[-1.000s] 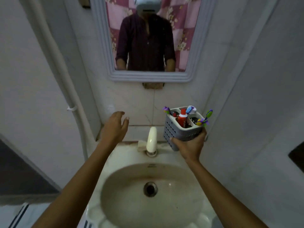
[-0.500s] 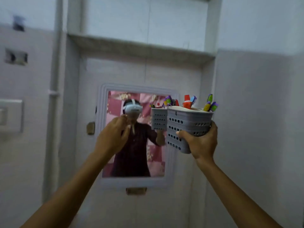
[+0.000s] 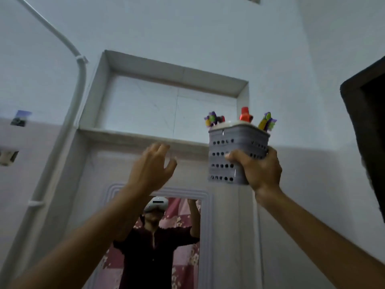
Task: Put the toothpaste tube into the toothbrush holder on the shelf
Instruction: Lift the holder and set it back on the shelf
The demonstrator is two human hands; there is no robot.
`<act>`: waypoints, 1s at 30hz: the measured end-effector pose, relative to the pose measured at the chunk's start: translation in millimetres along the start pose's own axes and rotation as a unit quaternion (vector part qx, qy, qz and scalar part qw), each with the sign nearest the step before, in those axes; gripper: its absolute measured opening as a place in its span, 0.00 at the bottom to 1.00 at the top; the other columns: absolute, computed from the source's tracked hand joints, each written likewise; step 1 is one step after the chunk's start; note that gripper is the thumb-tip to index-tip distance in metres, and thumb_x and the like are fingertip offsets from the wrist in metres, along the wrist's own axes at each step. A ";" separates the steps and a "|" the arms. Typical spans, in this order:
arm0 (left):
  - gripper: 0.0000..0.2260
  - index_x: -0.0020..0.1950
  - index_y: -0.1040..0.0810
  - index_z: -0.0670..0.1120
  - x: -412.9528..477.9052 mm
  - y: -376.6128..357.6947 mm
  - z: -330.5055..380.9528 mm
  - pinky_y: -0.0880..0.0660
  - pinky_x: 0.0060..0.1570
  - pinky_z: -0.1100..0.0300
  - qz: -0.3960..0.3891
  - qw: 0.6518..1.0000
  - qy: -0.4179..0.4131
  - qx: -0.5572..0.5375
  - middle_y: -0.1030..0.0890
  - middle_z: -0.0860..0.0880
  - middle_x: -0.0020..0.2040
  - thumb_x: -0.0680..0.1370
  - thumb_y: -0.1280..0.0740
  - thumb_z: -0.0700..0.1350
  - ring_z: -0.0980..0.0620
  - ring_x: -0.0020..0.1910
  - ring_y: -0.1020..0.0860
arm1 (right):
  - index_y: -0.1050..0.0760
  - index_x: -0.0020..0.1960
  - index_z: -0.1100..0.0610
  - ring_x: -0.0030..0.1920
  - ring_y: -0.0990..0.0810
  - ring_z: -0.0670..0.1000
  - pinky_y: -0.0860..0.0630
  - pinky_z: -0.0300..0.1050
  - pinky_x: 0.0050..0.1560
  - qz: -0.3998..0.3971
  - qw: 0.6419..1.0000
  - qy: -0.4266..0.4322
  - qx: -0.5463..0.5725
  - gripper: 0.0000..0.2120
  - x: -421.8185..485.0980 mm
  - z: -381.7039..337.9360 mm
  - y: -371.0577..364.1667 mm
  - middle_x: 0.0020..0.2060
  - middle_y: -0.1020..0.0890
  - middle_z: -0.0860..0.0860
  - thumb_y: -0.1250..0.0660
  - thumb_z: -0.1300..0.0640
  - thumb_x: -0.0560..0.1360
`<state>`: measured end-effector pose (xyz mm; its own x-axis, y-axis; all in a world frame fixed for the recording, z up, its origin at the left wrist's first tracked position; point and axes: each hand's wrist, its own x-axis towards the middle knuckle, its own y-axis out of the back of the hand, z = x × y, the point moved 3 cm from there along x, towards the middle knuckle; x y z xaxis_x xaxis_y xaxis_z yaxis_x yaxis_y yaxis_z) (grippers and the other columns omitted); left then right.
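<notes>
Pale bathroom walls fill the view, with a recessed niche set into the wall ahead whose lower ledge forms the shelf (image 3: 133, 133), a bare stone lip running across the middle of the picture. A white pipe (image 3: 80, 80) curves down the wall on the left, and below the shelf hangs a mirror (image 3: 205, 226) in a ribbed white frame, showing the reflection of a person with both arms raised before a pink patterned curtain. The right hand (image 3: 259, 168) is clenched around the lower part of the grey perforated toothbrush holder (image 3: 229, 151), thumb pressed on its front wall and fingers wrapped round the far side, and holds it upright in the air at the right end of the shelf, its base below the ledge and its rim above it. Whether it touches the ledge cannot be told. The red cap of the toothpaste tube (image 3: 245, 116) sticks up out of the holder near the middle of its rim, with colourful toothbrushes (image 3: 267, 122) poking out on either side of it. The left hand (image 3: 152, 170) is raised just below the shelf edge, left of the holder and apart from it, fingers loosely spread and grasping nothing. A dark object (image 3: 368, 122) crosses the right edge of the view.
</notes>
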<state>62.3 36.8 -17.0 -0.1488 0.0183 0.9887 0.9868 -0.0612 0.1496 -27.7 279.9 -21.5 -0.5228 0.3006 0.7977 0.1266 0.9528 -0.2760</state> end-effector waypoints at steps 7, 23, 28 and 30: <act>0.30 0.72 0.39 0.41 83.1 -47.4 -44.6 0.53 0.73 0.38 -0.120 0.968 0.016 0.219 0.39 0.42 0.75 0.75 0.41 0.57 0.44 0.75 0.43 | 0.32 0.67 0.56 0.59 0.24 0.56 0.19 0.54 0.56 0.038 0.996 0.051 -0.056 0.50 95.6 -52.6 -36.8 0.59 0.25 0.54 0.25 0.36 0.50; 0.35 0.70 0.39 0.40 74.2 -83.1 -69.5 0.53 0.74 0.40 -0.026 0.982 -0.033 0.183 0.31 0.40 0.67 0.69 0.42 0.60 0.40 0.70 0.37 | 0.48 0.79 0.60 0.72 0.36 0.59 0.36 0.65 0.66 0.089 0.972 0.015 -0.215 0.61 166.5 34.4 -121.0 0.75 0.36 0.57 0.25 0.33 0.58; 0.35 0.70 0.40 0.40 75.5 -85.8 -67.5 0.55 0.74 0.41 -0.029 0.985 -0.029 0.168 0.32 0.40 0.68 0.70 0.42 0.60 0.41 0.71 0.39 | 0.54 0.81 0.60 0.75 0.39 0.59 0.39 0.64 0.69 0.097 0.966 0.036 -0.236 0.63 169.5 50.2 -131.1 0.77 0.40 0.59 0.25 0.32 0.61; 0.35 0.71 0.42 0.41 75.5 -84.5 -66.1 0.55 0.74 0.41 -0.041 0.984 -0.024 0.173 0.34 0.41 0.69 0.72 0.40 0.60 0.42 0.72 0.40 | 0.54 0.80 0.61 0.74 0.39 0.59 0.40 0.65 0.69 0.115 0.960 0.057 -0.248 0.63 166.0 55.1 -132.9 0.76 0.38 0.59 0.25 0.32 0.61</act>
<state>-36.6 -22.6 45.7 -0.2342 0.0572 0.9705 0.9353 0.2856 0.2089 -177.8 200.8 118.0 -0.3403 0.4812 0.8079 0.6278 0.7559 -0.1857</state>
